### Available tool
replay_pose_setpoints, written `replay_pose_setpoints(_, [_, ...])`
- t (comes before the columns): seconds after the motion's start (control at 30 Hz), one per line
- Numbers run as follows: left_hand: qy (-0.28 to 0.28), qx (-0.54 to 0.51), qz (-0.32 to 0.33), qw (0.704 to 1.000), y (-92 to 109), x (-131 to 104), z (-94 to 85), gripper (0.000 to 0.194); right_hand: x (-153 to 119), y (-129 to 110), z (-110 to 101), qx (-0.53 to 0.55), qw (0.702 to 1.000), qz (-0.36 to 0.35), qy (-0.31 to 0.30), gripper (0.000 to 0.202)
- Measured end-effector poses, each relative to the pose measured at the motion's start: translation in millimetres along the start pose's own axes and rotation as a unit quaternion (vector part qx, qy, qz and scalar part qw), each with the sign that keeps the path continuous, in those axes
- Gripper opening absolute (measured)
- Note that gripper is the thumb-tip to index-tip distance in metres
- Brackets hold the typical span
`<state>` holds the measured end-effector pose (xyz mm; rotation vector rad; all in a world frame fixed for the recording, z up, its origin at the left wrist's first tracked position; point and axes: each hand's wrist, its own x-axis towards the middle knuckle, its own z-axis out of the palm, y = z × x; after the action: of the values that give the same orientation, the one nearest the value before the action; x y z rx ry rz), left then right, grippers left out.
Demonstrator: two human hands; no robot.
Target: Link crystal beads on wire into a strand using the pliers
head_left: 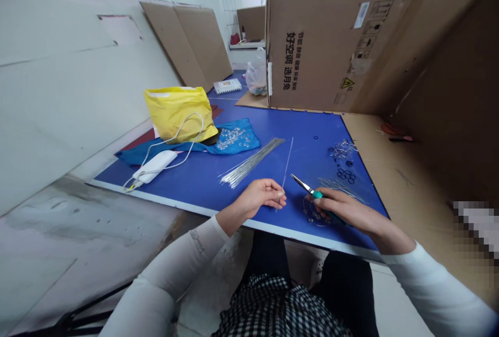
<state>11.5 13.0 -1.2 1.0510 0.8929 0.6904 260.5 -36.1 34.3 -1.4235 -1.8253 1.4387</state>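
Near the front edge of the blue table, my left hand (271,195) pinches a thin straight metal wire (288,163) that points up and away from me. My right hand (343,208) is wrapped round long-nose pliers (316,194) with green handles; their tips point toward the wire but stand apart from it. Under and beside my right hand lie small rings and loops of wire (310,216), partly hidden by the fingers. A bundle of straight wires (251,164) rests on the table beyond my left hand.
Small metal rings (234,138) lie on blue cloth beside a yellow bag (179,113). A white power strip (155,166) with its cord sits at left. Dark rings (346,175) and a pile of small metal pieces (343,148) lie at right. A large cardboard box (323,51) stands behind.
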Motion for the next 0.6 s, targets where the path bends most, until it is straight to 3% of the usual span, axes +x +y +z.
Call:
replay_pose_setpoints(0.23, [-0.055, 0.023, -0.06, 0.996, 13.6, -15.3, -5.2, 0.037, 11.5, 2.2, 3.7, 0.019, 0.999, -0.007, -0.037, 0.025])
replay_pose_setpoints(0.6, [-0.094, 0.032, -0.107, 0.989, 17.8, -16.5, -7.4, 0.036, 17.5, -1.5, 11.7, 0.1, 0.992, -0.007, -0.076, 0.027])
